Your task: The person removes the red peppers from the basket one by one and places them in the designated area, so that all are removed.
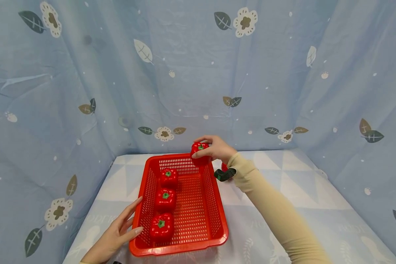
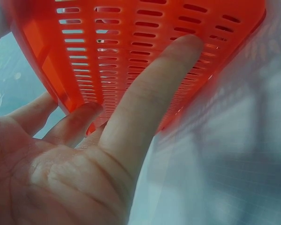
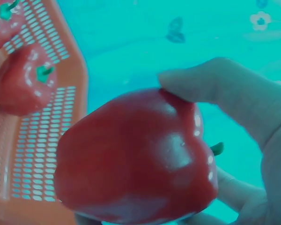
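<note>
My right hand (image 1: 217,147) grips a red bell pepper (image 1: 200,151) by its sides, over the far right corner of a red plastic basket (image 1: 181,250). In the right wrist view this bell pepper (image 3: 136,159) lies tilted, with its green stem toward the palm. Along the basket's left side sit three more red bell peppers: a far one (image 1: 168,177), a middle one (image 1: 165,200) and a near one (image 1: 161,226). My left hand (image 1: 113,233) touches the basket's left side with extended fingers; its thumb (image 2: 150,93) lies against the slotted wall.
Partly hidden behind my right wrist, a red object (image 1: 224,167) sits on the table to the basket's right. A pale patterned cloth covers the table (image 1: 283,187). Blue floral curtains (image 1: 191,73) hang behind and at both sides.
</note>
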Demonstrator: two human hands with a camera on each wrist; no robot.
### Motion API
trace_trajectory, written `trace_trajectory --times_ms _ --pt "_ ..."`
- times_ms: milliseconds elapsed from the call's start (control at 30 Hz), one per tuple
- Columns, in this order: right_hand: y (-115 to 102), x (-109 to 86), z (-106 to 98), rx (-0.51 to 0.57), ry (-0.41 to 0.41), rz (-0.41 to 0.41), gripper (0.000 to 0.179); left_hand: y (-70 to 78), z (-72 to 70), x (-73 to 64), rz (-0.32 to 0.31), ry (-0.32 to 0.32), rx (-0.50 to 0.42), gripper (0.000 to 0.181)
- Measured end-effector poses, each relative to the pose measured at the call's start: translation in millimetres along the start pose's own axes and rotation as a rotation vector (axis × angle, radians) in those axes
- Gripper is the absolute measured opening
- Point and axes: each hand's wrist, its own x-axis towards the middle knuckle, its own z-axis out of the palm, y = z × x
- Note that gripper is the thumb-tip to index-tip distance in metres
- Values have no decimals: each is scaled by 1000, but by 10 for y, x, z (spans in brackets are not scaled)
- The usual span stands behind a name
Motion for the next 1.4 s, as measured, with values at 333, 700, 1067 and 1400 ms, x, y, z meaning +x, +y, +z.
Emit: trace_trajectory --times_ms 333,700,1067,1400 --pt "-21 -178 -339 35 39 -4 64 -4 -3 -1 -20 7 4 84" --pt "123 -379 -689 -9 101 18 64 -1 -8 -30 6 -7 -1 83" --pt "264 -688 -1036 -80 178 46 67 12 -11 8 8 11 35 85" --pt "493 -883 -1264 -81 198 79 71 2 -10 1 25 -1 13 84"
